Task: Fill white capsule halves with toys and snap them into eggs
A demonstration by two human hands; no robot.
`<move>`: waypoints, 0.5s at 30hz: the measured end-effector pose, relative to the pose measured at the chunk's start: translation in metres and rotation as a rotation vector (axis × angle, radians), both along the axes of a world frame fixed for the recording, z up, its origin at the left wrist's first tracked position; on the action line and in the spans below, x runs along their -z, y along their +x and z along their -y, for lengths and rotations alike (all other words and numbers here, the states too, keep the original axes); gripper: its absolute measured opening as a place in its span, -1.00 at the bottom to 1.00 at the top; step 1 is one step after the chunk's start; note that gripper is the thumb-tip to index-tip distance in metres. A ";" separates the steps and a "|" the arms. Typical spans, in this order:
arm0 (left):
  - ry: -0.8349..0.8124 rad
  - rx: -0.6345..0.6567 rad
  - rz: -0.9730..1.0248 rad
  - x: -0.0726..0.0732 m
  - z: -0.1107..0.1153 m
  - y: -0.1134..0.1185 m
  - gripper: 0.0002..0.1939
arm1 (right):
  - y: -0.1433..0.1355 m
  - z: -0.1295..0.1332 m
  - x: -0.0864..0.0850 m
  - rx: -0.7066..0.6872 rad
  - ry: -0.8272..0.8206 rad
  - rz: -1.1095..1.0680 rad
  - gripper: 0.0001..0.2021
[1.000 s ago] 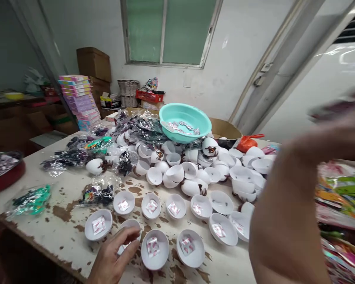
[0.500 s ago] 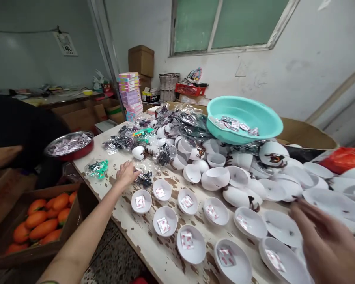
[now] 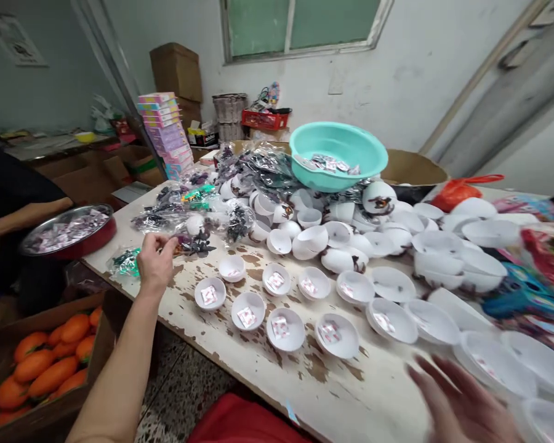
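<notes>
Clear bag of dark parts [image 3: 197, 244] at the fingers of the left hand [image 3: 155, 266]

The left hand's fingers are curled, thumb and index finger narrowly apart at the bag's edge; whether they grip it cannot be told. At lower right, the right hand [image 3: 466, 400] is blurred, its fingers spread wide above the patchy, peeling worktop [image 3: 378, 387], near some white bowls [image 3: 345, 339]. A green bagged item [image 3: 128, 263] lies just left of the left hand. Between the hands stand bowls in loose rows, many holding a pink-and-white packet [image 3: 280, 327]. Behind them spreads a heap of white shells [image 3: 309, 240], some with brown markings, and more bags. A turquoise basin [image 3: 337, 179] of packets sits at the back. At far left, a co-worker's arm [image 3: 39, 215] is beside a red pan [image 3: 102, 235] of packets; below, a cardboard box [image 3: 98, 363] holds orange, carrot-like objects [image 3: 53, 373].
</notes>
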State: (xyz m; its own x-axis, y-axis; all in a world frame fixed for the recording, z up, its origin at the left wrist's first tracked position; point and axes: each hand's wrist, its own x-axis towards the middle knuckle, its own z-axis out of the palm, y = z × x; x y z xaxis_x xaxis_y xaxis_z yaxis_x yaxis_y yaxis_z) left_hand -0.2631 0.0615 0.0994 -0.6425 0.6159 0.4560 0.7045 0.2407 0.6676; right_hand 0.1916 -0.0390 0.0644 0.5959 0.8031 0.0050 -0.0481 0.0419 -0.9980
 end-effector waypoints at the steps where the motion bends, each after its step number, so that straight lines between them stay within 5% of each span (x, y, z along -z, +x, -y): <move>1: 0.066 0.090 -0.040 -0.007 0.011 0.026 -0.80 | -0.029 -0.005 -0.013 -0.090 0.016 -0.118 -0.34; 4: 0.289 0.714 -0.306 -0.012 0.046 0.123 -0.94 | -0.106 -0.028 -0.031 -0.474 0.113 -0.467 -0.14; 6: 0.338 0.918 -0.429 -0.007 0.064 0.178 -0.83 | -0.135 -0.044 -0.028 -0.543 0.129 -0.496 -0.28; 8: 0.306 0.860 -0.450 -0.001 0.072 0.208 -0.94 | -0.145 -0.056 -0.022 -0.462 0.109 -0.549 -0.54; 10: 0.245 0.714 -0.260 0.004 0.072 0.218 -0.66 | -0.145 -0.061 -0.017 -0.357 0.109 -0.601 -0.62; 12: 0.131 0.677 0.182 0.006 0.065 0.218 -0.40 | -0.142 -0.057 -0.013 -0.317 0.125 -0.616 -0.60; 15: -0.100 0.790 0.895 0.009 0.053 0.221 -0.45 | -0.141 -0.041 -0.012 -0.337 0.129 -0.628 -0.54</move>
State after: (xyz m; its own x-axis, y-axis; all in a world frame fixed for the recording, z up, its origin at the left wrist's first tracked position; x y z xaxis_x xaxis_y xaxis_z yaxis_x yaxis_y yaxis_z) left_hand -0.0416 0.0083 0.0903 -0.1354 0.9903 -0.0322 -0.0241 0.0292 0.9993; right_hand 0.0510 0.0023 0.0766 0.2376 0.9598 -0.1496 -0.6416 0.0395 -0.7660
